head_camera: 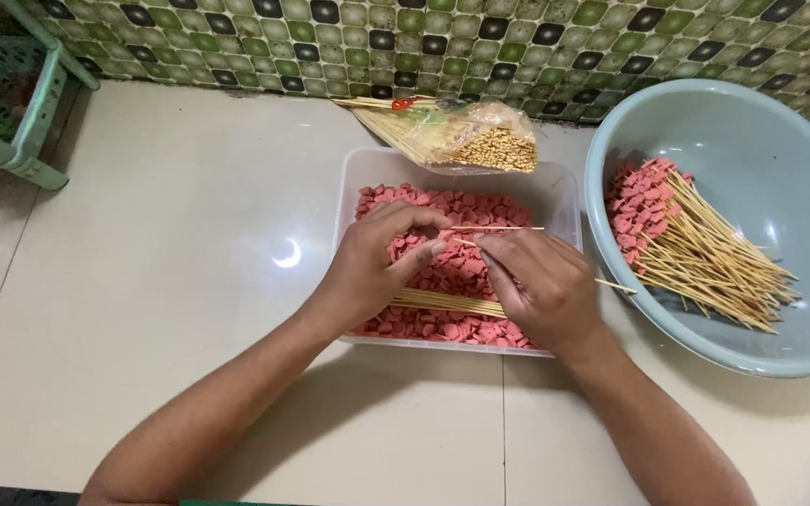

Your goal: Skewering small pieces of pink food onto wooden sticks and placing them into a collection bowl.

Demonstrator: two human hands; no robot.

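Head view: left hand (377,267) pinching a pink slice, right hand (541,286) closed on a skewer (499,228), both over the tray (564,197) mid-floor. Risk: sharp tip pricking a finger; loose skewers (447,302) rolling off.

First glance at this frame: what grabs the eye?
The clear tub of pink sliced pieces at centre, with the left hand and right hand meeting over it on a thin bamboo skewer. To the right, a pale blue basin holds a heap of finished skewers.
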